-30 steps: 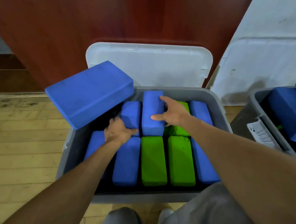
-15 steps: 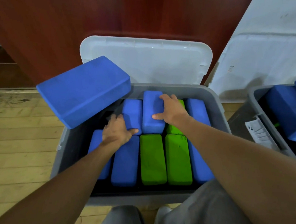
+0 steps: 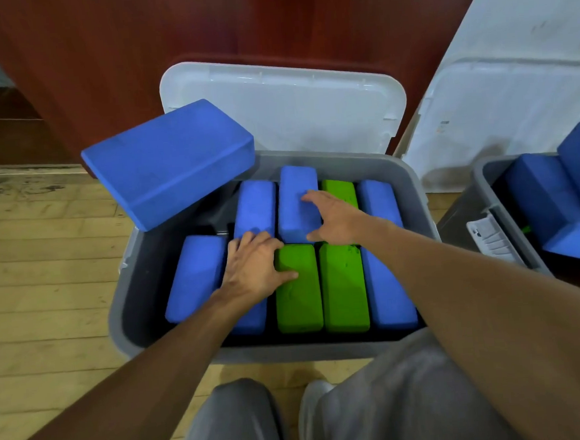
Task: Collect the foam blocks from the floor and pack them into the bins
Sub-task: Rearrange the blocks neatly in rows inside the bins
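At three o'clock the second bin [image 3: 460, 214] runs off the frame's edge; the left forearm [image 3: 174, 358] hides most of one blue block [image 3: 251, 320].

**Grey bin [image 3: 374, 165] packed with blue and green foam**

Holds two rows of foam blocks standing on their long edges.

Near row, left to right:
- leaning blue block [image 3: 196, 278], tipped leftward with a dark gap at the left wall
- near blue block [image 3: 251, 320], its far end under the curled fingers of the left hand [image 3: 254, 267]
- two green blocks [image 3: 299, 298] pressed side by side
- right blue block [image 3: 389, 281] against the right wall

Far row:
- far blue block [image 3: 255, 208]
- raised blue block [image 3: 295, 198], higher than its neighbours, under the spread right hand [image 3: 340, 216]
- far green block [image 3: 340, 192]
- corner blue block [image 3: 378, 196]

Large blue block [image 3: 168, 166]: lies flat and tilted on the far-left rim, overhanging the floor.

Second bin [image 3: 478, 179], at right: holds piled blue blocks [image 3: 548, 208], tilted.
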{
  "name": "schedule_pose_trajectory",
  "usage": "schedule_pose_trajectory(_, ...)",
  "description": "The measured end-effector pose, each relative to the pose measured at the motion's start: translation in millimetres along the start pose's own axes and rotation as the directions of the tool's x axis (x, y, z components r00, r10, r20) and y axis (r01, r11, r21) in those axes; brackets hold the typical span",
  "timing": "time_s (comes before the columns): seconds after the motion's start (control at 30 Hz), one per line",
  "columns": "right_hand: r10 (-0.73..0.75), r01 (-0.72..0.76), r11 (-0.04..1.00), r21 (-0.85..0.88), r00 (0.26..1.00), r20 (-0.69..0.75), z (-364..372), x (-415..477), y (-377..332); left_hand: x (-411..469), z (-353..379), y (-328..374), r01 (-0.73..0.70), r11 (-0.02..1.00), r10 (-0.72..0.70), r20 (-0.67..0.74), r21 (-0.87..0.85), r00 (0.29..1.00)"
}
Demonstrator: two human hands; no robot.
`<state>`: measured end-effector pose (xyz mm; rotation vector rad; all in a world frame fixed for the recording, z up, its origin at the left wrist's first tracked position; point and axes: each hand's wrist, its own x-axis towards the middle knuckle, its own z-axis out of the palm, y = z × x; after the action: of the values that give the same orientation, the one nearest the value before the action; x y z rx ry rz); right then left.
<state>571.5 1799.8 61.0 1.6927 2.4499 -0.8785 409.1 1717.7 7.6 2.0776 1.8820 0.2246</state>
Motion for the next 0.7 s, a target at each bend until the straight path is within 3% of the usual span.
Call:
schedule_pose_trajectory(0.13, 0.171, -0.165, 0.979, -0.12, 0.985, 0.04, 3.3, -15.5, 21.0, 0.7, 5.3, -1.3, -0.069, 0.997, 0.069, 0.019, 0.017, 0.997)
schedule_pose_trajectory(0.2, 0.222, -0.171, 0.951, -0.258, 0.958, 0.183, 10.0, -19.4, 29.1, 2.7, 4.4, -4.9, -0.103, 0.994, 0.101, 0.047, 0.024, 0.994)
schedule_pose_trajectory(0.3, 0.222, -0.145, 0.951, -0.274, 0.936, 0.274, 12.0, -18.0, 31.1, 5.1, 0.6, -9.1, -0.144, 0.989, 0.14, 0.089, 0.04, 0.986)
schedule_pose_trajectory(0.4, 0.208, -0.151, 0.958, -0.243, 0.951, 0.228, 12.8, -18.2, 27.0, 4.6, -2.9, -0.6, -0.166, 0.981, 0.167, 0.001, 0.098, 0.986)
schedule_pose_trajectory(0.5, 0.156, -0.148, 0.975, -0.164, 0.987, 0.034, 12.0, -16.5, 24.5, 7.5, -8.8, 8.0, -0.212, 0.974, 0.222, -0.145, 0.085, 0.964)
schedule_pose_trajectory(0.57, 0.067, -0.069, 0.992, -0.106, 0.998, -0.022, 12.0, -15.1, 22.7, 15.6, -14.4, 4.8, -0.267, 0.952, 0.28, -0.072, 0.147, 0.957)
schedule_pose_trajectory(0.63, 0.008, -0.006, 0.997, -0.074, 1.0, 0.023, 11.5, -13.0, 20.2, 24.4, -18.9, -2.0, -0.285, 0.93, 0.274, 0.076, 0.234, 0.959)
schedule_pose_trajectory(0.7, -0.002, 0.008, 0.997, -0.072, 0.997, 0.075, 10.8, -9.9, 17.2, 28.2, -19.8, -10.5, -0.278, 0.923, 0.25, 0.136, 0.266, 0.959)
